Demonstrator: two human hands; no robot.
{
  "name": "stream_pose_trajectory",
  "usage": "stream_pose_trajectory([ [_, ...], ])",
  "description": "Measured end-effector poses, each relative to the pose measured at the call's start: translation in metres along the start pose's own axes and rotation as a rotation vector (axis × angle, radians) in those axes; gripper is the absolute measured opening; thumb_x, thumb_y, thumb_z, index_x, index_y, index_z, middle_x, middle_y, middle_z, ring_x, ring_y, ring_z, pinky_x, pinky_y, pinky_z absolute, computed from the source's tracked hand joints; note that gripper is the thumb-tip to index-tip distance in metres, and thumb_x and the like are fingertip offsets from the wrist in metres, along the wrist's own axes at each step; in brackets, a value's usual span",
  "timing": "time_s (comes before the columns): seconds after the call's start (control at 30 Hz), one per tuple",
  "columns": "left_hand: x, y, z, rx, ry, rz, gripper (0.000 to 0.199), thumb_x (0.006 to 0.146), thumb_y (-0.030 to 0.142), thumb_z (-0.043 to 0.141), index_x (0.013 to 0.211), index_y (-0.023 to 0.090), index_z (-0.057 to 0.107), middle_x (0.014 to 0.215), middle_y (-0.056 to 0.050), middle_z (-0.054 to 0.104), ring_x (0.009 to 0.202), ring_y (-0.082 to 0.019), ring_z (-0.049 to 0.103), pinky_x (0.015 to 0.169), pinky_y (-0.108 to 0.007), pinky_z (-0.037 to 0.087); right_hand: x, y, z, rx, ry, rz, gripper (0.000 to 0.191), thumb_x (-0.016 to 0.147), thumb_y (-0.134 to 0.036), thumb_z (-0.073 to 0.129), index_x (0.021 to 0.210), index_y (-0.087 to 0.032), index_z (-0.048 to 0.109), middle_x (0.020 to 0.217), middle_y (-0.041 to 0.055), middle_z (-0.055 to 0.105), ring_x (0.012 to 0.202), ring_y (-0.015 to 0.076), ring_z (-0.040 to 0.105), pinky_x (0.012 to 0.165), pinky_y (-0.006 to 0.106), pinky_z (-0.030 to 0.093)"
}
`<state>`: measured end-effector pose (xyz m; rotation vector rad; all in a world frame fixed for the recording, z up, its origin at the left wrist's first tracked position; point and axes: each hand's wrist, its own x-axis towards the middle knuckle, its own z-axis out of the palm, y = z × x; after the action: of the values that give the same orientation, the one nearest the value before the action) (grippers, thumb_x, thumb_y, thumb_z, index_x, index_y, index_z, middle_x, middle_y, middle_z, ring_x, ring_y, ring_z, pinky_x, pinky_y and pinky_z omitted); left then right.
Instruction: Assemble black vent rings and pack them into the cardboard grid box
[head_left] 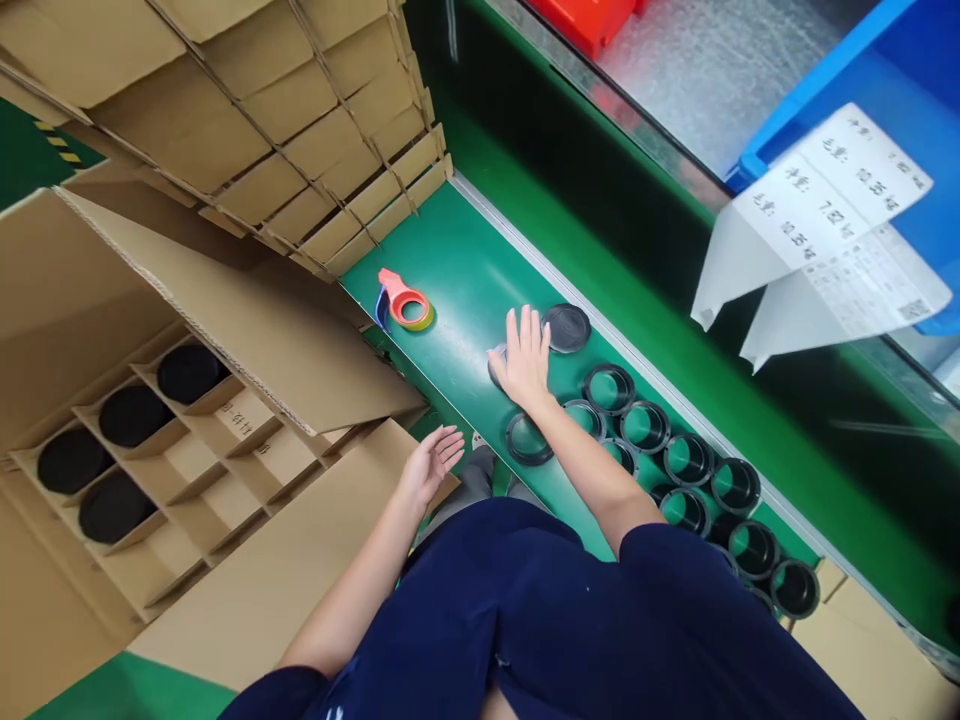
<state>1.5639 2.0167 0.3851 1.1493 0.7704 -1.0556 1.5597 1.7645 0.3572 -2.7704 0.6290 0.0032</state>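
Overlapping dark piece (495,374), right hand (527,362), cylinders (701,468) upright, mouths up

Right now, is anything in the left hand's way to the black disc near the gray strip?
Yes: the right hand is spread between the left hand and the black disc, over the green table. I can't tell whether its fingers touch the disc.

The person wears a navy-blue shirt (540,620), its short sleeves (664,555) ending around the elbows. A small, partly visible white marking (335,713) sits on its left front. Past the hem show grey trousers (478,474); the left hand (433,466) and right hand (526,360) are both bare.
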Motion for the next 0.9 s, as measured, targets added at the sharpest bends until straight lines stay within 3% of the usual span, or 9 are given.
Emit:
stream_pose_trajectory([
  [0.1, 0.016, -0.004, 0.005, 0.211, 0.069, 0.176, 0.023, 0.08, 0.034, 0.074, 0.096, 0.017, 0.07, 0.094, -0.008, 0.072, 0.087, -0.019, 0.071, 0.086, -0.031, 0.058, 0.011, -0.008, 0.005, 0.009, -0.104, -0.048, 0.075, 0.106, -0.051, 0.032, 0.168, -0.009, 0.019, 0.174, 0.0179, 0.01, 0.162, 0.0314, 0.007, 0.129, 0.056, 0.0],
  [0.2, 0.039, 0.002, 0.039, 0.602, -0.005, 0.502, 0.032, 0.078, 0.04, 0.074, 0.103, 0.021, 0.07, 0.11, -0.012, 0.071, 0.114, -0.031, 0.066, 0.11, -0.049, 0.049, 0.021, 0.0, 0.005, -0.003, -0.217, -0.08, 0.071, 0.106, -0.046, 0.033, 0.166, -0.009, 0.024, 0.174, 0.0174, 0.013, 0.161, 0.0294, 0.009, 0.13, 0.055, 0.001],
  [0.33, 0.068, 0.015, 0.113, 1.153, -0.255, 0.876, 0.077, 0.068, 0.026, 0.083, 0.141, 0.025, 0.06, 0.166, -0.017, 0.034, 0.158, -0.045, 0.015, 0.126, -0.069, 0.007, 0.035, 0.043, -0.029, -0.105, -0.13, 0.1, 0.083, 0.096, -0.039, 0.053, 0.168, -0.017, 0.019, 0.175, 0.0178, 0.002, 0.161, 0.039, 0.003, 0.124, 0.067, 0.007],
  [0.43, 0.081, 0.019, 0.162, 1.562, -0.328, 0.836, 0.11, 0.058, 0.015, 0.089, 0.157, 0.033, 0.043, 0.176, -0.015, 0.003, 0.158, -0.053, -0.007, 0.114, -0.085, -0.004, 0.04, 0.092, -0.055, -0.149, -0.282, 0.184, 0.108, 0.078, -0.037, 0.075, 0.168, -0.031, 0.016, 0.174, 0.019, -0.002, 0.157, 0.0509, 0.006, 0.115, 0.074, 0.022],
  [0.5, 0.091, 0.023, 0.183, 1.76, -0.351, 0.781, 0.114, 0.06, 0.014, 0.089, 0.16, 0.036, 0.038, 0.175, -0.018, 0.001, 0.157, -0.053, -0.009, 0.111, -0.089, 0.001, 0.048, 0.123, -0.054, -0.148, -0.441, 0.16, 0.112, 0.072, -0.04, 0.081, 0.166, -0.037, 0.02, 0.174, 0.0185, 0.002, 0.156, 0.0506, 0.015, 0.113, 0.067, 0.033],
  [0.57, 0.097, 0.027, 0.188, 1.817, -0.295, 0.79, 0.113, 0.065, 0.02, 0.089, 0.162, 0.035, 0.034, 0.173, -0.023, 0.005, 0.157, -0.054, -0.001, 0.111, -0.087, 0.011, 0.058, 0.142, -0.04, -0.164, -0.407, 0.209, 0.113, 0.068, -0.046, 0.082, 0.164, -0.037, 0.023, 0.171, 0.0213, 0.009, 0.153, 0.0485, 0.025, 0.109, 0.061, 0.04],
  [0.7, 0.06, 0.016, 0.147, 1.597, -0.185, 1.022, 0.117, 0.067, 0.034, 0.087, 0.166, 0.031, 0.025, 0.169, -0.029, 0.008, 0.154, -0.056, 0.012, 0.111, -0.077, 0.03, 0.061, 0.14, -0.023, -0.094, -0.309, 0.339, 0.115, 0.061, -0.056, 0.083, 0.161, -0.038, 0.029, 0.165, 0.0233, 0.019, 0.147, 0.0533, 0.031, 0.102, 0.064, 0.044],
  [0.8, 0.0, -0.018, 0.074, 1.386, -0.191, 1.279, 0.11, 0.066, 0.04, 0.084, 0.164, 0.032, 0.032, 0.169, -0.024, 0.013, 0.154, -0.051, 0.016, 0.118, -0.069, 0.028, 0.048, 0.119, -0.035, 0.027, -0.176, 0.441, 0.114, 0.064, -0.063, 0.079, 0.161, -0.036, 0.027, 0.162, 0.0268, 0.019, 0.146, 0.0567, 0.03, 0.1, 0.069, 0.042],
  [0.9, -0.059, -0.053, -0.016, 1.232, -0.001, 1.301, 0.104, 0.063, 0.043, 0.084, 0.159, 0.036, 0.042, 0.168, -0.017, 0.022, 0.152, -0.05, 0.024, 0.122, -0.067, 0.023, 0.022, 0.087, -0.055, 0.191, 0.004, 0.396, 0.12, 0.067, -0.068, 0.076, 0.164, -0.029, 0.019, 0.16, 0.0312, 0.018, 0.147, 0.0562, 0.028, 0.106, 0.07, 0.038],
])
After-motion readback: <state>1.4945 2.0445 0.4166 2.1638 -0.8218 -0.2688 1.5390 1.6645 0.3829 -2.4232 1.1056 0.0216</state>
